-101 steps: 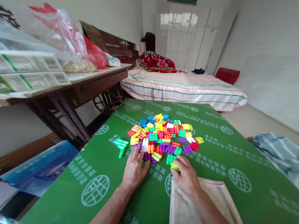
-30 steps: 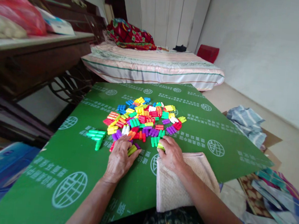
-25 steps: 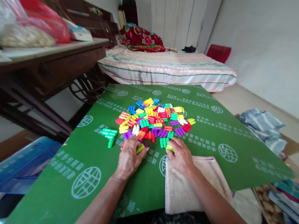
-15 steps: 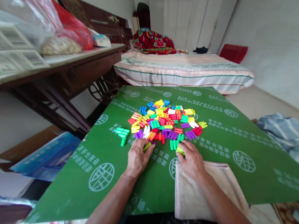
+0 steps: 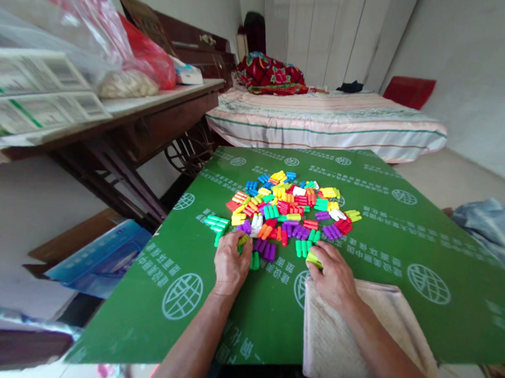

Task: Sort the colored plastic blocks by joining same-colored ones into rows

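My left hand [image 5: 231, 264] is closed around a small yellow-green plastic piece [image 5: 243, 240] at the near left side of a colourful heap. Another yellow-green piece [image 5: 315, 258] is pinched in my right hand [image 5: 334, 275], which is near the folded beige cloth. Purple pieces [image 5: 265, 249] and a green piece [image 5: 254, 261] lie just right of my left hand. Left of it are joined green pieces [image 5: 217, 223]. Close to my right fingers sit more green pieces [image 5: 304, 248]. The heap [image 5: 292, 207] mixes red, yellow, blue, white, orange, purple and green finger-like pieces.
The pieces lie on a green printed tabletop [image 5: 137, 314]. A folded beige cloth [image 5: 345, 342] is at its near edge. To the left stands a wooden desk [image 5: 154, 108] with bags and boxes. Behind the table is a bed [image 5: 327, 122].
The camera view has turned slightly left. My left hand has shifted left over the table, uncovering purple pieces and a green one. My right hand stays at nearly the same spot, its piece still held.
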Tool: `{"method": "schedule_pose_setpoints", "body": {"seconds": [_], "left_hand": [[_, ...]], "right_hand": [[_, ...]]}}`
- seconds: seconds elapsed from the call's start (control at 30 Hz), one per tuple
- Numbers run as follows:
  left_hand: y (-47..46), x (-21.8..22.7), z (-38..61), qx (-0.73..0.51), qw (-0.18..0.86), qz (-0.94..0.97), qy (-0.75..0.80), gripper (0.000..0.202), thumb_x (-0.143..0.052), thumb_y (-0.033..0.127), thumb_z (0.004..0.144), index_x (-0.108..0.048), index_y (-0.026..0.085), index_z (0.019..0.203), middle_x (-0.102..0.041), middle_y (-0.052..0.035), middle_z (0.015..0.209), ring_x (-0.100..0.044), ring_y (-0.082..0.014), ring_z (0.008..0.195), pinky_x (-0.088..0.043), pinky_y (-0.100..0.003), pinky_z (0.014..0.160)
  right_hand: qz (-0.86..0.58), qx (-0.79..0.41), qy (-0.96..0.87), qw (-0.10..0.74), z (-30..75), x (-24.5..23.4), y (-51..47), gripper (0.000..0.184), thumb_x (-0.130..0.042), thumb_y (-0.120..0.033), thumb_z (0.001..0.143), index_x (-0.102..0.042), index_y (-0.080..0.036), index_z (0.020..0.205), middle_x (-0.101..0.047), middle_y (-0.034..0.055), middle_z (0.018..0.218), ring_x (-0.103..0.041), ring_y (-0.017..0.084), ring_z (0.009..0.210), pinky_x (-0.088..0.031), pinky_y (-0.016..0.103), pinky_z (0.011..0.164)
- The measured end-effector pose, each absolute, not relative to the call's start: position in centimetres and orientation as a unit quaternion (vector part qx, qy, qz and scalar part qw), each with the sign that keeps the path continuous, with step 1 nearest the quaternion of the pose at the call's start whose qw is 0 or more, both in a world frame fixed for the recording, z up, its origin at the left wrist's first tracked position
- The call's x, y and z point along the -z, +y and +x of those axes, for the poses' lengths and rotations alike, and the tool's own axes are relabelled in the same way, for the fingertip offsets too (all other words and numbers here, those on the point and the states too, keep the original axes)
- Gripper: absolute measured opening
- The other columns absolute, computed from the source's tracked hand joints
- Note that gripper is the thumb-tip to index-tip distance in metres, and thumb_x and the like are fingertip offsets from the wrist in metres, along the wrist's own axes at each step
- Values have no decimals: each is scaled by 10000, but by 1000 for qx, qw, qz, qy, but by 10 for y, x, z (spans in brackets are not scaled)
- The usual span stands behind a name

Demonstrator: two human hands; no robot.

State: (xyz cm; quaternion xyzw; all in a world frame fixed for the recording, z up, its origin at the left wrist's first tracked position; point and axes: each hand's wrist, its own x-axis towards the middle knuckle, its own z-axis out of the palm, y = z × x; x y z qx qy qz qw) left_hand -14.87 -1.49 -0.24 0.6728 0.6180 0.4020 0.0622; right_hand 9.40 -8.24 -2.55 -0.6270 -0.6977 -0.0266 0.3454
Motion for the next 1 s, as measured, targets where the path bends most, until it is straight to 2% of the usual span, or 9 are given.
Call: {"method": "schedule_pose_setpoints", "body": {"seconds": [0.67,1.0], "left_hand": [[-8,7,-154,-415,67,655,628,224,-527,389,807,-635,200,856,-697,-83,1005,-609,-230,1006,-495,-386,937],[-4,6,-157,-404,98,635,651,255,-546,416,767,-640,193,847,-684,-107,1075,-587,-264,1091,-469,-429,999]], "right_hand": [[-634,36,-699,328,94,28,-83,261,-514,-242,875,-702,-191,1048,-651,116,1196,-598,249,1112,-516,383,964],[-632,1,-690,353,90,21,-81,281,-565,-277,852,-696,-175,1079,-654,133,1194,-589,253,1142,-508,386,984]]}}
